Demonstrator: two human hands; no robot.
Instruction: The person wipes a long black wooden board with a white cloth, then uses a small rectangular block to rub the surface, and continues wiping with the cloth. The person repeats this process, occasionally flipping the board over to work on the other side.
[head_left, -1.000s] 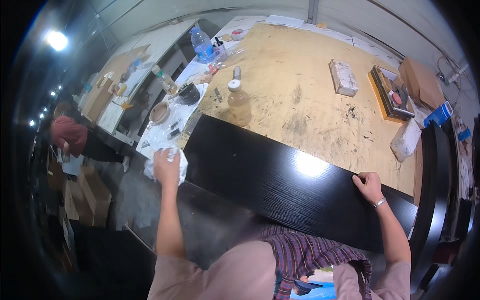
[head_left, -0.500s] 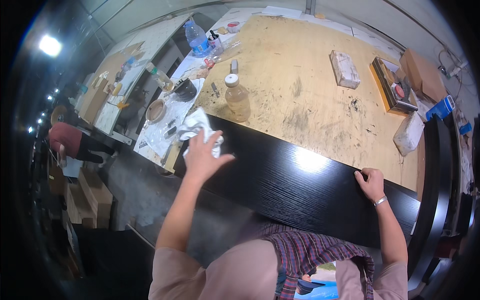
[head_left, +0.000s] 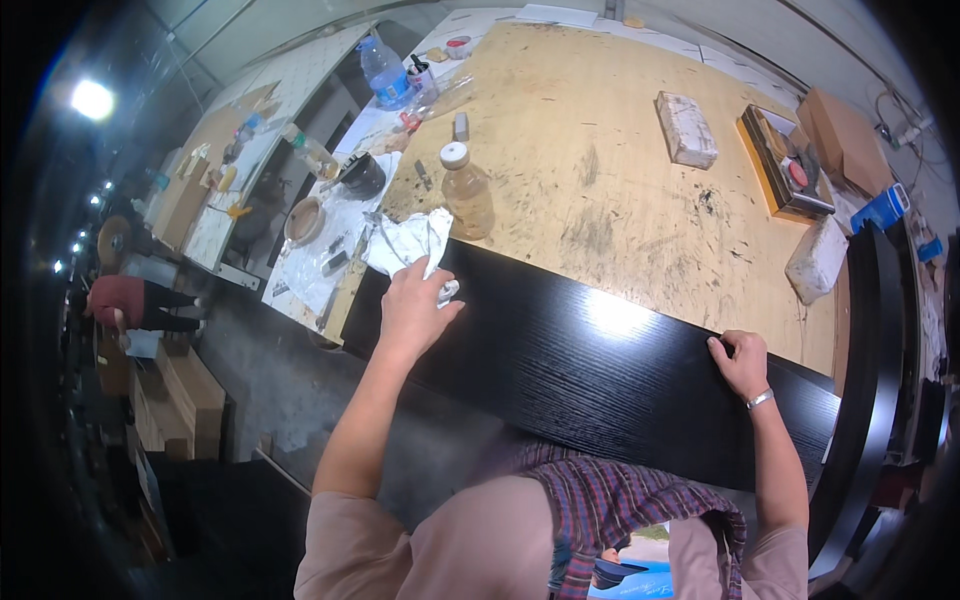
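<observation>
Black and wood-grained, the long board (head_left: 570, 345) is lying slantwise across the near side of the table (head_left: 600, 130), its glossy top catching a glare along the far edge. Your left hand (head_left: 412, 308) is reaching over the board's left end, its fingers gripping a crumpled white cloth (head_left: 408, 242) that is bunching at the far left corner and spilling past the far edge. Your right hand (head_left: 742, 365) is bracing the board toward its right end, thumb and fingers clamping the far edge; how hard they are pressing, I cannot tell.

To be handling the cloth well, you should probably be folding it into a flat pad, since loose tails are trailing beyond the board. Stroking along the grain, with even pressure, is likely to be kinder to that sheen than rubbing across it. Let the right hand be steadying the board whenever the left is pushing.

Mind what is standing around the board: a white-capped bottle (head_left: 466, 200) is standing just past its far edge, near the cloth, so a wide sweep could be tipping it. Beyond the board's left end, a dark tub (head_left: 362, 178) and a shallow round dish (head_left: 304, 220) are sitting where dragging cloth might be snagging.
</observation>
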